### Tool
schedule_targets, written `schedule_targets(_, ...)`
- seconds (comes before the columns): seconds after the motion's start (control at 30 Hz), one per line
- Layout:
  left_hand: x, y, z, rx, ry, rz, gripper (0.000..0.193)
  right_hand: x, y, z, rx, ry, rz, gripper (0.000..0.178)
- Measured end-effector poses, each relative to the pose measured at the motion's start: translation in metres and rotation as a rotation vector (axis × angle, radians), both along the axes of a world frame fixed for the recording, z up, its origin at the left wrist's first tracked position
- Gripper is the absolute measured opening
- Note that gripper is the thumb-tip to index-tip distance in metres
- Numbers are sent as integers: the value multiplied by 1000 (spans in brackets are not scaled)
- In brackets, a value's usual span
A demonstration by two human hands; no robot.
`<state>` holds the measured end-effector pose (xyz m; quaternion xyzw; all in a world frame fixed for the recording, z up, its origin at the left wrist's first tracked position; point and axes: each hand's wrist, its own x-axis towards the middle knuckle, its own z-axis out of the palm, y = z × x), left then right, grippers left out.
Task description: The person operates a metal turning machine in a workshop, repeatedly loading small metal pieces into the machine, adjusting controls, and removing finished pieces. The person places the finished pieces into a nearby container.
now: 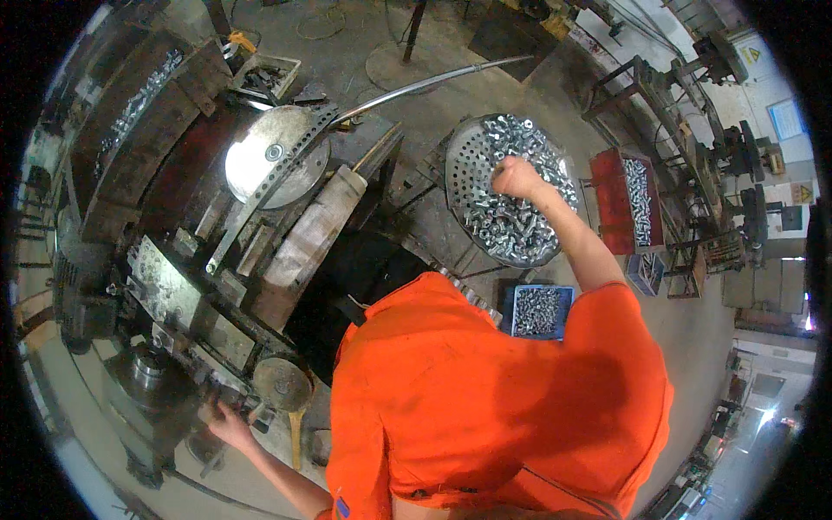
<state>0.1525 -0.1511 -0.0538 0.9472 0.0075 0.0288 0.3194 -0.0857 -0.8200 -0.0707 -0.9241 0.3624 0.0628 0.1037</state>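
My right hand (pixel 518 178) is closed, held over a round perforated metal tray (pixel 466 165) heaped with small shiny metal fittings (pixel 520 234). Whatever its curled fingers grip, if anything, is hidden. Down at the lower left, my left hand (pixel 227 425) is beside a dark machine with a round metal chuck-like part (pixel 149 368). Its fingers are blurred against the machine parts, so I cannot make out whether they hold anything. Close by that hand lies a round pan-like piece (pixel 282 386) with a yellow handle (pixel 296 438).
A blue bin (pixel 565 314) of small metal pieces stands below the tray. Farther right is a red bin (pixel 614 208) of metal parts. Across the machine on the left, a perforated flat bar (pixel 260 195) passes over a shiny disc (pixel 251 165); a curved metal rod (pixel 416 85) reaches right.
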Motion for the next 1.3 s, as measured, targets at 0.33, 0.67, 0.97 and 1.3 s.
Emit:
schedule_targets(0.33, -9, -14, 14, 110, 39, 23, 27, 28, -9, -8, -190, 564, 259, 33)
schedule_targets(0.67, -4, -8, 2, 130, -61, 22, 25, 46, -11, -32, -263, 808, 429, 34)
schedule_targets(0.97, -4, 0, -7, 109, -133, 20, 27, 55, -10, -26, -49, 776, 226, 34)
schedule_targets(1.3, -6, -20, 17, 39, 65, 66, 23, 33, -26, -33, -3, 282, 224, 30)
